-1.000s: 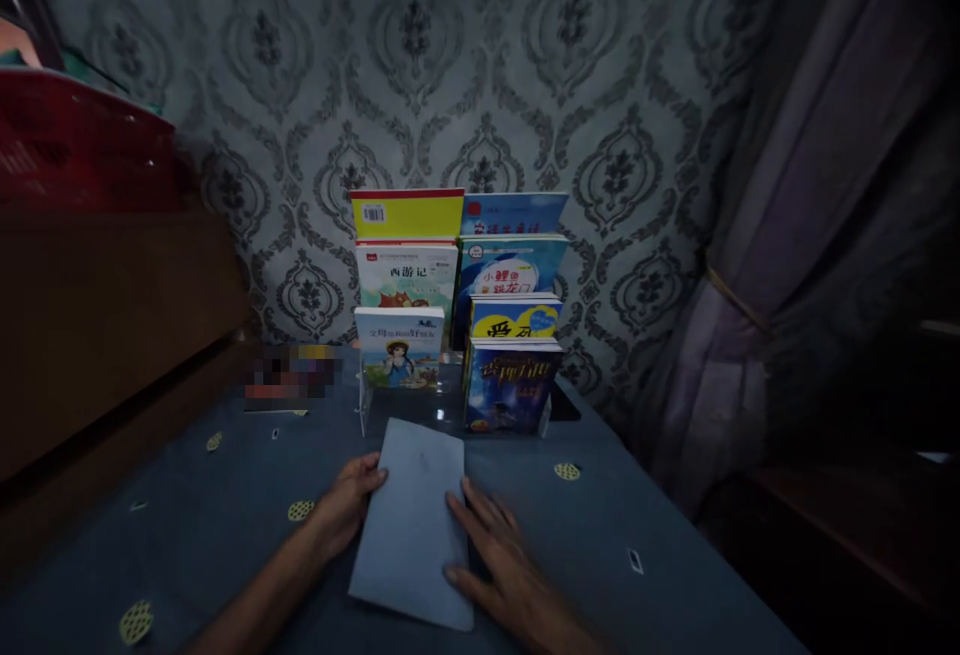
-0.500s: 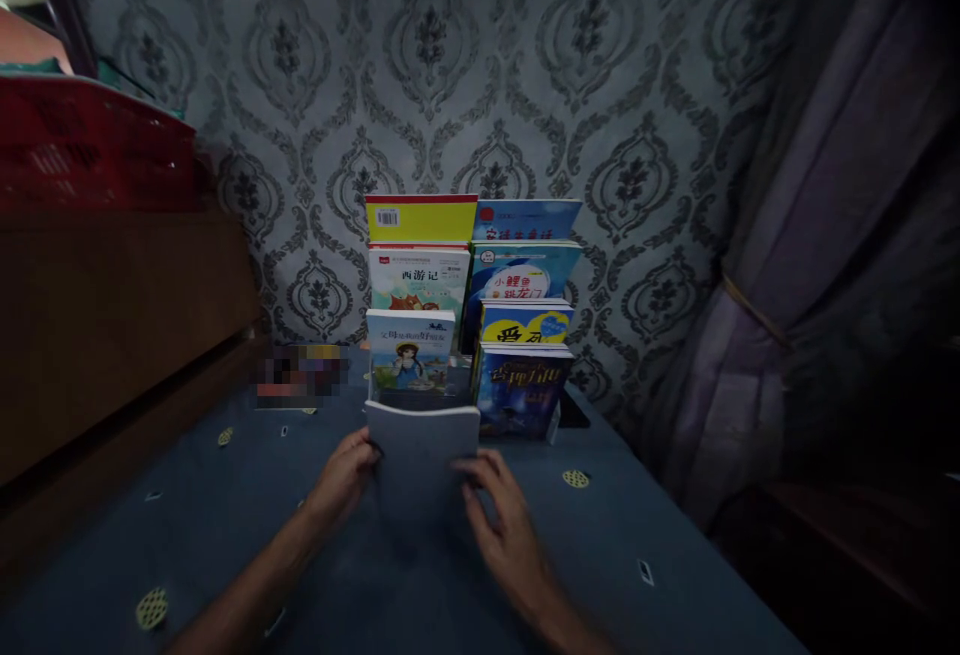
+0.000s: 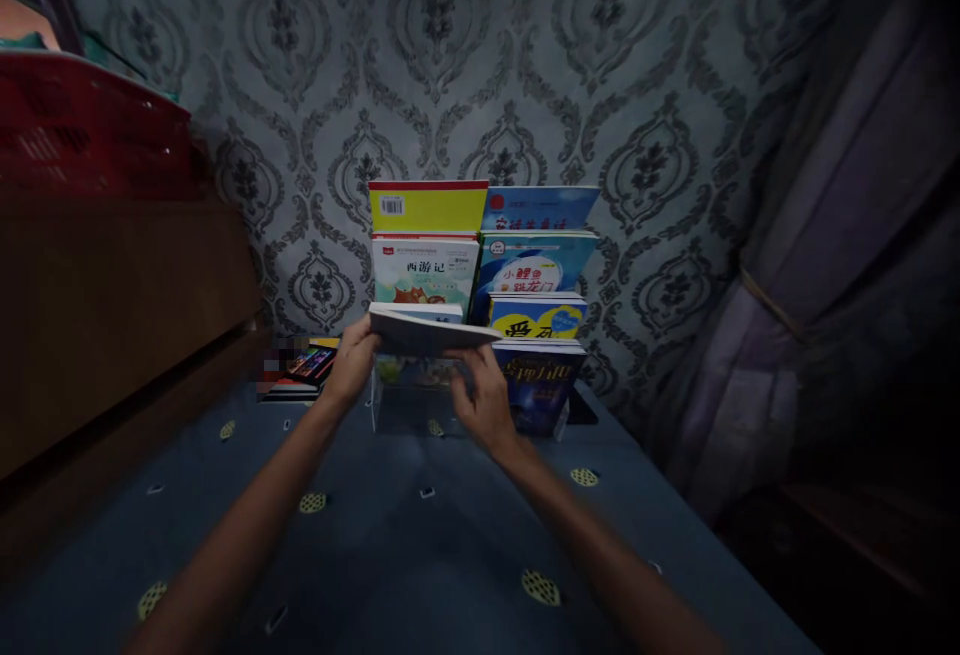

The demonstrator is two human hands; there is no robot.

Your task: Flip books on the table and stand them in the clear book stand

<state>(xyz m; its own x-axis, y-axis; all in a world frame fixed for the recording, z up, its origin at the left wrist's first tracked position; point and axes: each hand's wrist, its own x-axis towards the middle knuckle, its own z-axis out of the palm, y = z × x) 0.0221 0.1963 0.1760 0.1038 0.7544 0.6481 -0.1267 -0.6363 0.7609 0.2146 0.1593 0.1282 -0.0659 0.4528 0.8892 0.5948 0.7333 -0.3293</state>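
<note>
A thin book is tilted nearly flat, its pale edge facing me, with its cover too dark to read. My left hand grips its left end, and my right hand holds the right part from below with bent fingers. The book hovers in front of the left column of a clear tiered book stand, above its front tier. Behind it stand a light-blue book, a white-and-green book and a yellow book with a red top. A dark-blue book is upright on the right front tier.
Blue and yellow books fill the tiers on the right. Several books lie stacked at left, partly blurred out. A brown wooden cabinet bears a red basket. A tied curtain hangs right of the patterned blue tablecloth.
Both hands have lifted the book up and forward toward the stand. It has gone from facing me upright to nearly flat, and the stand's clear front now shows beneath it.
</note>
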